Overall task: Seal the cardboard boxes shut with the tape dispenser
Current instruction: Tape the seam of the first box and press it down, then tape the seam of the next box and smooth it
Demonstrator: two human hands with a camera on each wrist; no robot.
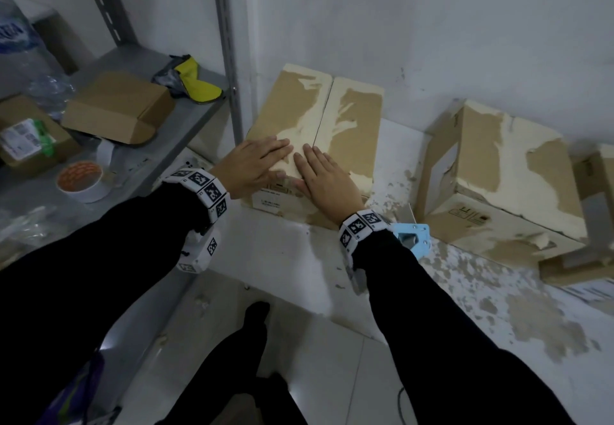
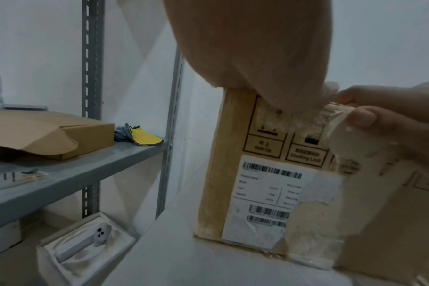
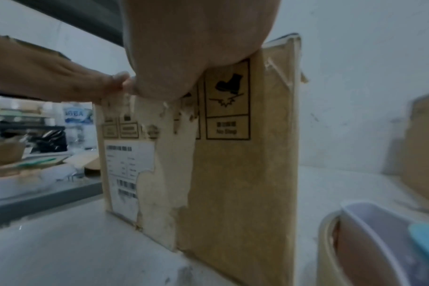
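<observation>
A worn cardboard box [image 1: 352, 118] stands on a white ledge against the wall, its two top flaps meeting at a centre seam. My left hand [image 1: 262, 162] lies flat on the left flap near the front edge, fingers straight. Beside it my right hand [image 1: 322, 175] presses flat across the seam, with its thumb [image 2: 360, 116] over the front edge on a pale strip of tape. The box front [image 3: 233, 154] shows handling symbols and a torn label [image 2: 265, 193]. A light blue tape dispenser [image 1: 413, 240] rests on the ledge just right of my right wrist, untouched; its roll [image 3: 331, 251] shows low in the right wrist view.
A second scuffed box [image 1: 491, 172] stands to the right, with another [image 1: 594, 175] behind it. On the left, a grey metal shelf [image 1: 186, 118] carries small cartons [image 1: 116, 108], a tape roll [image 1: 79, 178] and a yellow cloth [image 1: 199, 85]. An upright post [image 1: 229, 58] stands close to the box.
</observation>
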